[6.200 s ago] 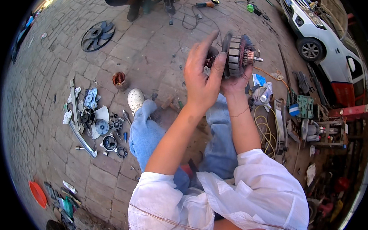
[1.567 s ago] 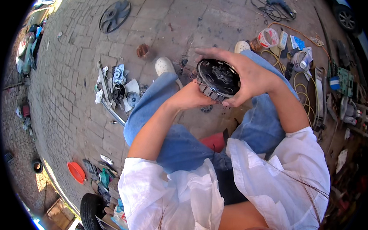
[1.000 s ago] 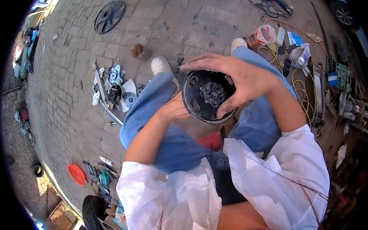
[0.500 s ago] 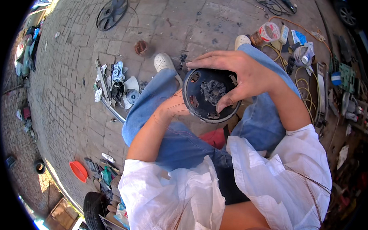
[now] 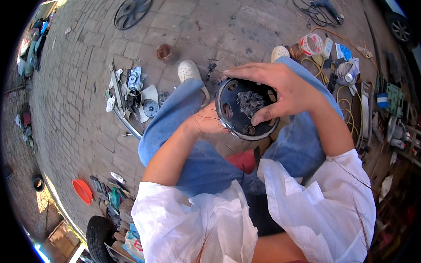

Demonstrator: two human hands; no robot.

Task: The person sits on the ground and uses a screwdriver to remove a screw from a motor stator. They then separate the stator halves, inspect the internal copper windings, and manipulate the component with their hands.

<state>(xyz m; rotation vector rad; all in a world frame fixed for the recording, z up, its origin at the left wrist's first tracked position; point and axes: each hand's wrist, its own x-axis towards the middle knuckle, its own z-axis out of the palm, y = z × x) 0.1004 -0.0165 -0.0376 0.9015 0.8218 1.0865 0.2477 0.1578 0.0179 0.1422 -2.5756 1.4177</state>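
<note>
Between my knees I hold a black round metal housing (image 5: 227,97), shaped like a shallow cup with several slots in its bottom. Its hollow inside faces up toward me. A clump of dark grey fluffy debris (image 5: 250,103) lies in its middle. My right hand (image 5: 288,89) spans the housing from the right, fingers along the far rim and thumb reaching over the near right side. From the left, my left hand (image 5: 209,120) supports the housing's side; its fingers are hidden behind the housing.
A pile of metal and plastic parts (image 5: 134,94) lies left of my foot, with a rusty bowl (image 5: 163,51) beyond. Farther off are a black fan (image 5: 133,11) and a corded power tool (image 5: 327,7). Clear jar (image 5: 312,44), cables and scrap line the right. An orange basin (image 5: 82,191) stands at left.
The housing has tilted so more of its inside and slots show, and sits slightly farther right. Both hands keep their hold, and the right thumb has shifted a little to the right.
</note>
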